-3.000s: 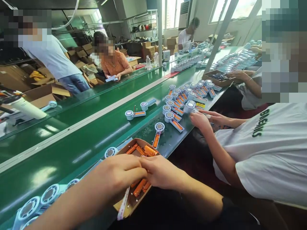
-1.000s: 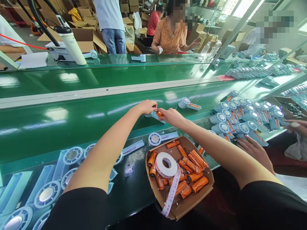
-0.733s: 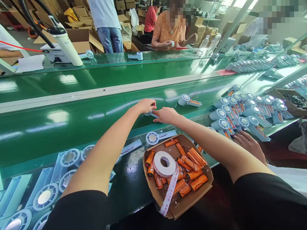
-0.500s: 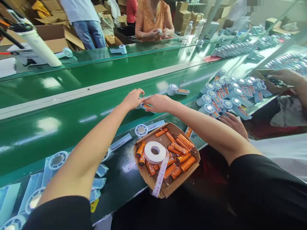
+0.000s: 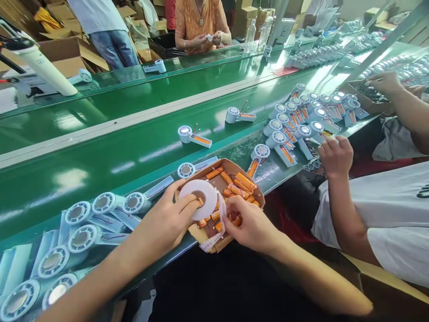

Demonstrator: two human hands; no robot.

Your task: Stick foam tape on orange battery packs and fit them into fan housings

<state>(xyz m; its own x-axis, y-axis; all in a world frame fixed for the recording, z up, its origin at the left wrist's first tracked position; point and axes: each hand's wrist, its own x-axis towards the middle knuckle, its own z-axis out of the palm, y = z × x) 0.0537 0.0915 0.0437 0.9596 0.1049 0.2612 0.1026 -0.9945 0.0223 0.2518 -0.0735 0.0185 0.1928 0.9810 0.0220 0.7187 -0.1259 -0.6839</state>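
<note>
My left hand (image 5: 179,210) grips a white tape roll (image 5: 204,191), with fingers reaching into its core. The roll is tilted up over a cardboard box (image 5: 257,190) of orange cylindrical batteries (image 5: 244,182). A loose printed strip of tape (image 5: 212,241) hangs from the roll across the box's near side. My right hand (image 5: 250,223) pinches this strip at its fingertips, right of the roll. Behind the box, a light-blue fan housing (image 5: 185,133) with an orange battery in its handle and wires sticking up lies on the green belt.
Several light-blue housings (image 5: 80,238) lie along the ledge at left. More, fitted with batteries (image 5: 287,154), crowd the right, beside a co-worker's hand (image 5: 337,154). Another housing (image 5: 233,115) rests on the belt (image 5: 134,147). A person in orange (image 5: 201,27) works across it.
Both hands have come back from a housing on the belt to the box. The left has lifted the tape roll; the right has taken its strip. A co-worker's hand has risen.
</note>
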